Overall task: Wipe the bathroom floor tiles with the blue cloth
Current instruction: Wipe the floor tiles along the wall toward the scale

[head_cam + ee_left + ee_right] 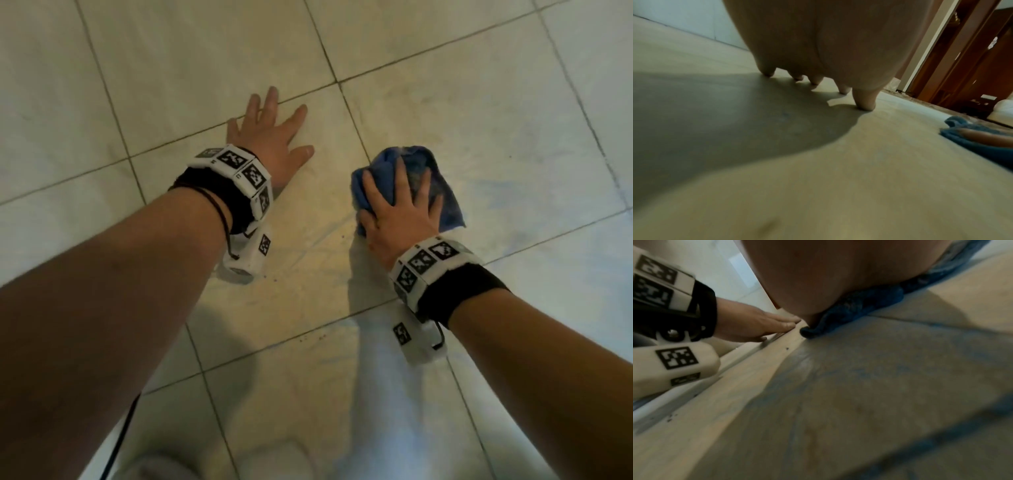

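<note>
A crumpled blue cloth (pixel 442 192) lies on the pale floor tiles (pixel 205 61), right of centre in the head view. My right hand (pixel 397 202) presses flat on top of it with straight, spread fingers. In the right wrist view the blue cloth (pixel 857 305) bunches under my palm. My left hand (pixel 274 133) is planted on the bare tile to the left of the cloth, its fingers spread. Its fingertips (pixel 865 104) touch the floor, and the cloth (pixel 982 146) shows at the right edge of the left wrist view.
Dark grout lines (pixel 339 82) cross the tiles. Small dark specks (pixel 308 337) lie on the floor near my wrists. A black cable (pixel 120 442) hangs at the lower left. A wooden door frame (pixel 953 56) and a threshold stand beyond my left hand.
</note>
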`<action>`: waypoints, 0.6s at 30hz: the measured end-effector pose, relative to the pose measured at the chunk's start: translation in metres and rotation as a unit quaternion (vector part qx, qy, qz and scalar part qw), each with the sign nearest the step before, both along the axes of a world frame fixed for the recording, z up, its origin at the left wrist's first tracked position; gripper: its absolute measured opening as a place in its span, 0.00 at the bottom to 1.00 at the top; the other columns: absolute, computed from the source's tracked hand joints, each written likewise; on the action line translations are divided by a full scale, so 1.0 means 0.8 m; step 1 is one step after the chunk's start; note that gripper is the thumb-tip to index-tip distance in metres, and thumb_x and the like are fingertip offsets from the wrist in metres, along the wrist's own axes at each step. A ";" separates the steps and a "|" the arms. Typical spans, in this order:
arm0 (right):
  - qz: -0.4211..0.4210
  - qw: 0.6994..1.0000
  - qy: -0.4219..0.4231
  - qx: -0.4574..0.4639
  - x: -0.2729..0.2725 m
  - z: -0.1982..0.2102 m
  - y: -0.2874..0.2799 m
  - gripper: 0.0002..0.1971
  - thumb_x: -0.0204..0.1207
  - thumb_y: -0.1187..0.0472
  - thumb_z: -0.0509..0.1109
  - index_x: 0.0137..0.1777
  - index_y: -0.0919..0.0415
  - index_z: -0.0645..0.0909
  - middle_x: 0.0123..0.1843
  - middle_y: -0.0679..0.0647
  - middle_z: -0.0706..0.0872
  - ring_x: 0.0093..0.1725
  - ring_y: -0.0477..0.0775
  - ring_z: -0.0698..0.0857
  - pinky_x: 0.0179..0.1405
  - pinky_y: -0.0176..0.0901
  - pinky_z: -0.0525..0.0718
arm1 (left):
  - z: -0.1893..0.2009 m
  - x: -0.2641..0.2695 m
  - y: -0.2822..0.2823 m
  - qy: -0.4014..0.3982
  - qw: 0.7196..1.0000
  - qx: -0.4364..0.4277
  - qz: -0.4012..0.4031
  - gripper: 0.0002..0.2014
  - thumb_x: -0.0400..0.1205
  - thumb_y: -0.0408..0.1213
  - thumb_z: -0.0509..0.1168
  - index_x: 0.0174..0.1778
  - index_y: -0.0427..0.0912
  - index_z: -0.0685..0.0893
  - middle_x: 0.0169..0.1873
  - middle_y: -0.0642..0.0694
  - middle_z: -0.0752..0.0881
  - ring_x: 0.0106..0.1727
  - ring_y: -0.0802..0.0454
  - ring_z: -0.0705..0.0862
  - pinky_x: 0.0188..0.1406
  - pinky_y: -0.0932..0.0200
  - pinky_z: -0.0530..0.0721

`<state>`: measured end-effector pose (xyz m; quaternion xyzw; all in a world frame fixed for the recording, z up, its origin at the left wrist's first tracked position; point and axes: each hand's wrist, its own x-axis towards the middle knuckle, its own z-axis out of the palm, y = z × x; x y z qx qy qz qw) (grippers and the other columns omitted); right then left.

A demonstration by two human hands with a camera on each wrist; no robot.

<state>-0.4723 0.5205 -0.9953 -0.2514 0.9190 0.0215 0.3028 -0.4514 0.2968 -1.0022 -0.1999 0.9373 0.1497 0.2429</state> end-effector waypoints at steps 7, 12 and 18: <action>0.138 0.989 -0.028 -0.035 0.042 0.003 -0.011 0.29 0.86 0.38 0.45 0.85 0.35 0.39 0.86 0.49 0.29 0.84 0.69 0.32 0.79 0.73 0.37 | 0.007 0.014 0.015 -0.035 0.999 -0.013 0.028 0.32 0.90 0.59 0.47 0.87 0.62 0.41 0.86 0.46 0.32 0.87 0.42 0.34 0.82 0.33 0.41; 0.214 0.975 -0.040 -0.050 0.068 0.006 -0.011 0.28 0.87 0.38 0.45 0.85 0.35 0.44 0.87 0.48 0.33 0.85 0.67 0.35 0.81 0.72 0.39 | 0.007 0.024 0.022 -0.043 0.998 -0.014 0.035 0.31 0.90 0.59 0.46 0.87 0.63 0.40 0.86 0.47 0.31 0.87 0.41 0.33 0.83 0.32 0.41; 0.056 0.998 -0.019 0.001 -0.005 0.010 0.021 0.28 0.88 0.42 0.44 0.85 0.36 0.40 0.86 0.48 0.30 0.85 0.64 0.33 0.82 0.68 0.41 | 0.005 0.046 0.023 -0.021 0.999 -0.010 0.035 0.30 0.89 0.60 0.45 0.87 0.64 0.41 0.86 0.49 0.32 0.87 0.44 0.33 0.83 0.35 0.40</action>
